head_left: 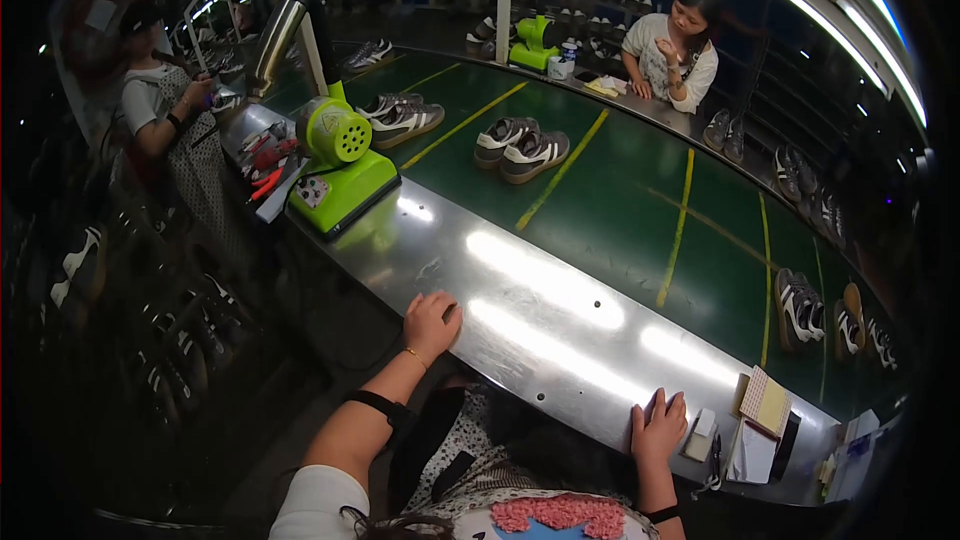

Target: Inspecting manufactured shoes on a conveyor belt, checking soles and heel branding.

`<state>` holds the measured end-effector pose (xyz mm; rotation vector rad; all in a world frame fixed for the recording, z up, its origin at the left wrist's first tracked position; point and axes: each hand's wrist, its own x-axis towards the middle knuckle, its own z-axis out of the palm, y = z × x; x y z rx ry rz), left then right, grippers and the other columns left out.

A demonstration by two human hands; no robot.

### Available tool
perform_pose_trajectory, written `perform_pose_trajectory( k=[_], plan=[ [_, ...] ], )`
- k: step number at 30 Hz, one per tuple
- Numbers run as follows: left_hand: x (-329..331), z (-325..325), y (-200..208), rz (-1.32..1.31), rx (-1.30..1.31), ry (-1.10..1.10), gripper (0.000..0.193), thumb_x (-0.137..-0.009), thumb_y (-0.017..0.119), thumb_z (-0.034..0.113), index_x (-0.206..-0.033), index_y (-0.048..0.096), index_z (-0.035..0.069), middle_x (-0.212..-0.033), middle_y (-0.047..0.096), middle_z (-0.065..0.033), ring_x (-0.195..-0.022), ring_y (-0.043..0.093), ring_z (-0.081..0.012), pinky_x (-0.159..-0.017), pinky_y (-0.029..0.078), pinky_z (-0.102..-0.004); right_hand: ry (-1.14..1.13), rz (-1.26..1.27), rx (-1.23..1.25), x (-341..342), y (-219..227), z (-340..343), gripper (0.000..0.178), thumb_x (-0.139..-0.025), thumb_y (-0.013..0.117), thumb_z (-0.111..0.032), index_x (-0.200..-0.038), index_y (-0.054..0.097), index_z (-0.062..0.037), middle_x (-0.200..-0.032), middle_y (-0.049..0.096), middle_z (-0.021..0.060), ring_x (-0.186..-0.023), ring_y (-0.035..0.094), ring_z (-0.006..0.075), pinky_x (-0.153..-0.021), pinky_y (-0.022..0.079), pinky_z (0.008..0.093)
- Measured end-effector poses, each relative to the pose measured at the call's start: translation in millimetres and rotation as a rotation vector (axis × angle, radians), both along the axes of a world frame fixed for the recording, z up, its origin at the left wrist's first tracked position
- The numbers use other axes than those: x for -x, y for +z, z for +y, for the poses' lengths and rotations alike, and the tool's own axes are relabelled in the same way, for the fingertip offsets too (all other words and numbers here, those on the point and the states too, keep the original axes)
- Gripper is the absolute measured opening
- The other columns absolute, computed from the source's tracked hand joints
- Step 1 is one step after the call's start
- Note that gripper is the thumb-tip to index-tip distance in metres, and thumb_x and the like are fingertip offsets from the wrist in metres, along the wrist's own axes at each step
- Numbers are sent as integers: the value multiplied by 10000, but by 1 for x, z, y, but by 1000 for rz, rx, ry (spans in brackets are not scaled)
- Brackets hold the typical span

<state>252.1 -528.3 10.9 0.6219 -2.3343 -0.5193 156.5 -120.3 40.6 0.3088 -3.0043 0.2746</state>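
Note:
My left hand (432, 325) rests on the near edge of the shiny metal ledge (520, 340), its fingers laid on the surface and nothing in them. Farther right along the same edge lies my right hand (660, 427), fingers stretched out and also holding nothing. Closest to it are a small white block (700, 434), a dark pen (716, 455) and a notepad (752, 453) with a checked yellowish pad (765, 403) above it. Beyond the ledge, a pair of grey sneakers with white stripes (535, 155) stands on the green conveyor belt (620, 210).
A bright green blower (345, 175) with a metal pipe (280, 35) stands on the ledge at left, beside red-handled tools (268, 180). More sneakers (405, 122) ride the belt. One person (680, 55) sits across it; another (175, 110) stands at left near shoe racks.

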Motion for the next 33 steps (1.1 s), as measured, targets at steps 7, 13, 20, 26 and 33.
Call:
perform_pose_trajectory(
  k=[7,13,20,26,33],
  plan=[
    [28,42,8,-232,-40,259,313,-775,600,269,-1057,611,134,-1145,511,-69,-1156,465,-239,-1062,177,-529,172,22,124,12,10,18,616,-682,699,-419,-1196,545,-116,-1269,393,232,-1195,325,402,-1006,240,498],
    [30,42,6,-245,6,283,339,-779,594,271,-1082,605,119,-1156,508,-82,-1179,443,-247,-1055,196,-520,164,9,170,17,3,18,579,-690,693,-397,-1170,556,-102,-1293,367,222,-1220,298,386,-1016,205,510],
    [31,44,7,-241,28,292,339,-769,607,269,-1077,610,127,-1141,515,-65,-1166,447,-242,-1044,220,-498,235,98,236,21,5,24,457,-707,686,-308,-1104,594,-102,-1263,425,185,-1185,357,365,-986,238,497],
    [34,45,10,-273,43,311,356,-770,606,266,-1099,599,129,-1135,515,-66,-1149,453,-241,-1042,237,-465,285,-34,332,25,11,30,421,-703,664,-249,-1077,590,-70,-1286,398,204,-1200,335,378,-994,224,496],
    [46,48,15,-431,50,326,445,-789,575,251,-1212,529,120,-1229,464,-114,-1209,394,-276,-1038,221,-489,289,-10,400,39,8,36,318,-705,654,-250,-990,641,-109,-1200,497,118,-1152,393,343,-967,258,479]
  ],
)
